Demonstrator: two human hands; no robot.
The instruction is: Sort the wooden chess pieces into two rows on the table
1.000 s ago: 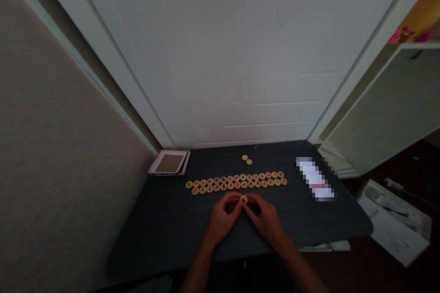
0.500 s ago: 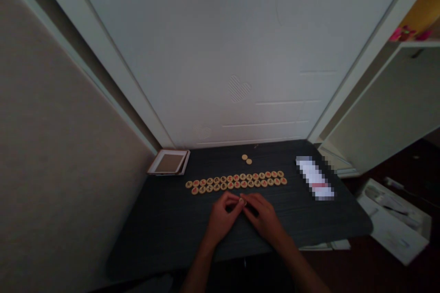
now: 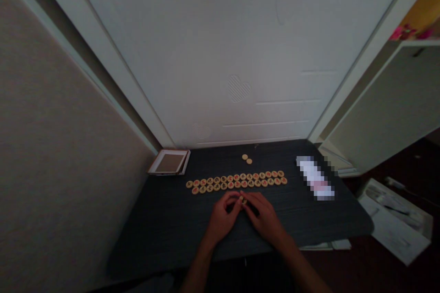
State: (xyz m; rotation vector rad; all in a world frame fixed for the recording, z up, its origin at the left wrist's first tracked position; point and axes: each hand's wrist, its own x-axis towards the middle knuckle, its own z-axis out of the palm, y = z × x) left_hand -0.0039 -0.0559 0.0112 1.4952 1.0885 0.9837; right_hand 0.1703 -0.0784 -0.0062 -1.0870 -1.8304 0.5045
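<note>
Close together over the dark table (image 3: 165, 229), my left hand (image 3: 223, 215) and my right hand (image 3: 263, 215) meet at their fingertips. Between them is a small round wooden xiangqi piece (image 3: 244, 201), pinched by both hands and partly covered by the fingers. Just beyond my fingers, xiangqi pieces marked in red and black lie face up in two long rows, a back row (image 3: 236, 177) and a front row (image 3: 237, 185). Farther back, two plain-looking pieces (image 3: 246, 159) rest touching or nearly so, with no marks showing.
At the table's back left corner sits a shallow box (image 3: 170, 162) with a brown panel in it. A blurred-out white object (image 3: 314, 177) lies at the right. A white panel wall (image 3: 220, 55) rises behind the table. On the floor to the right is an open white box (image 3: 395, 219).
The piece between my fingertips has turned slightly, and a dark mark now shows on it. Both hands stay in nearly the same place; the rows are unchanged.
</note>
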